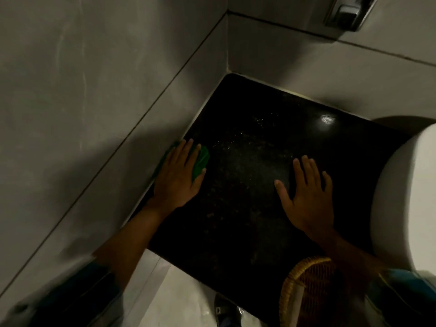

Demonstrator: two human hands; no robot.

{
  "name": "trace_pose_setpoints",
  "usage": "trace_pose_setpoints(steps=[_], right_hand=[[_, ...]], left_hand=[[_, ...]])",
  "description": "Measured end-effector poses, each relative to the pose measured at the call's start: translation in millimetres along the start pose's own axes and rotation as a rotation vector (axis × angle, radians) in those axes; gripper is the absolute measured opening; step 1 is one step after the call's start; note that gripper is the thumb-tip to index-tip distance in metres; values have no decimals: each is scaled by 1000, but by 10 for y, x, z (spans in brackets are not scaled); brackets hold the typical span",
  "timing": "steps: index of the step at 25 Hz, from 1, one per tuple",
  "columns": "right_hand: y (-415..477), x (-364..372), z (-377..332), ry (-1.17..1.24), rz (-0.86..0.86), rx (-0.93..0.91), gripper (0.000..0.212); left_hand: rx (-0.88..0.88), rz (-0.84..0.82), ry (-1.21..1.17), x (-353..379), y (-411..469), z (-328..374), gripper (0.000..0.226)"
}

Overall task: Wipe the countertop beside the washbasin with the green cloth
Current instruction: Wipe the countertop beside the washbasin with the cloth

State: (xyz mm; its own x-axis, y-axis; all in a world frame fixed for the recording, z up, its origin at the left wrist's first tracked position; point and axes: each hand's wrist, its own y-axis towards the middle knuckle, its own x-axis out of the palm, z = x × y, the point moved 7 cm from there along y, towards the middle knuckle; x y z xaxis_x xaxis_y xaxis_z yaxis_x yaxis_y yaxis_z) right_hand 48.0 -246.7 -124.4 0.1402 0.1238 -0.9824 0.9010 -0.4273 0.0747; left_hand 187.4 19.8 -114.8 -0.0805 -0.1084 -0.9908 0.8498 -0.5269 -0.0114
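Observation:
The dark speckled countertop fills the corner between two grey tiled walls. My left hand lies flat on the green cloth, pressing it onto the counter's left edge against the wall; most of the cloth is hidden under my palm. My right hand rests flat and empty on the counter with fingers spread, just left of the white washbasin. Small water droplets glint on the counter between and beyond my hands.
A woven wicker basket stands at the counter's front edge below my right forearm. A chrome fixture is mounted on the back wall at top right. The pale floor and my shoe show below the counter.

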Motion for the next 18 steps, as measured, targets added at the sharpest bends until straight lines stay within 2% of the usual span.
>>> trace_pose_setpoints(steps=[4,7,10,13,18], right_hand=[[-29,33,18,20,-11,17,79],[-41,9,97,32,-32,96,82],[-32,-19,334,40,-63,224,73],[-101,-5,387,25,-18,249,70],[-95,-4,359,20,13,241,70]], left_hand=[[-27,7,-41,43,275,120,62],[29,1,-55,27,-280,128,62],[61,-29,-72,47,-1039,104,66],[75,-34,-80,72,-1358,79,72],[-43,27,-28,62,-535,106,69]])
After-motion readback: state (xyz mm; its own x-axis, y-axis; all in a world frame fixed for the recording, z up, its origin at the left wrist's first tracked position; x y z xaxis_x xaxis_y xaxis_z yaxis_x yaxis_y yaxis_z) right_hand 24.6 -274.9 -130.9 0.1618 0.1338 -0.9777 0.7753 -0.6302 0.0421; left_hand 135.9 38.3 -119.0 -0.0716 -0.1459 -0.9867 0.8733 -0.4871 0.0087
